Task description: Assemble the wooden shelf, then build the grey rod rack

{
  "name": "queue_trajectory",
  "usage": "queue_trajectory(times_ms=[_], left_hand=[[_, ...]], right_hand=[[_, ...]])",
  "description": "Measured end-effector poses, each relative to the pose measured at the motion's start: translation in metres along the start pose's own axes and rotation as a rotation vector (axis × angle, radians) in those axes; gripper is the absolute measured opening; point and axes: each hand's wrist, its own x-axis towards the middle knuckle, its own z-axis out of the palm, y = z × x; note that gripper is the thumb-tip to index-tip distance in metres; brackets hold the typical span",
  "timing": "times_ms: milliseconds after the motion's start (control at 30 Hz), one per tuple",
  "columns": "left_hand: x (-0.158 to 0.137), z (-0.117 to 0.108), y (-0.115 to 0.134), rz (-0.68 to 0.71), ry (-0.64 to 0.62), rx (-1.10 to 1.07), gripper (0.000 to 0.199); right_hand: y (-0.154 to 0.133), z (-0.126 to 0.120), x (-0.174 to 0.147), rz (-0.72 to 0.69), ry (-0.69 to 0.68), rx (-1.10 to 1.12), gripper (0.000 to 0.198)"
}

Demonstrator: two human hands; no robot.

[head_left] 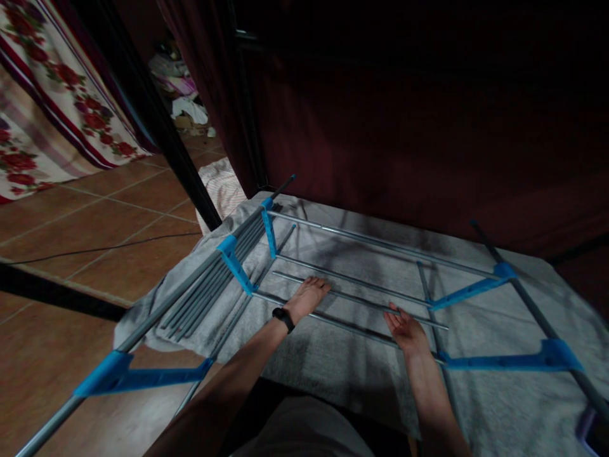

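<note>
A thin grey tube (pixel 356 299) lies roughly crosswise between my hands, inside a rack frame of grey tubes joined by blue plastic brackets (pixel 236 265). My left hand (pixel 308 298), with a black band on the wrist, grips the tube from above, left of its middle. Closer to its right end, my right hand (pixel 404 327) is turned palm up, its fingers curled around the tube. The tube runs between two crossbars of the frame. Another blue bracket (pixel 504 363) stands to the right of my right hand.
Several loose grey tubes (pixel 216 289) lie side by side at the left on a grey blanket (pixel 333 368). A black post (pixel 157 120) rises on the left, with dark red curtains (pixel 380 146) behind. A cable (pixel 118 244) crosses the tiled floor. A dark object (pixel 594 428) lies at the lower right.
</note>
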Motion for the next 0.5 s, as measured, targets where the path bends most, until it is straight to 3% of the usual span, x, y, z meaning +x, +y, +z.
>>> queue_trajectory(times_ms=[500], left_hand=[[-0.0016, 0.0035, -0.0013, -0.013, 0.036, -0.003, 0.025]], right_hand=[[0.0013, -0.0050, 0.0083, 0.002, -0.024, 0.064, 0.012]])
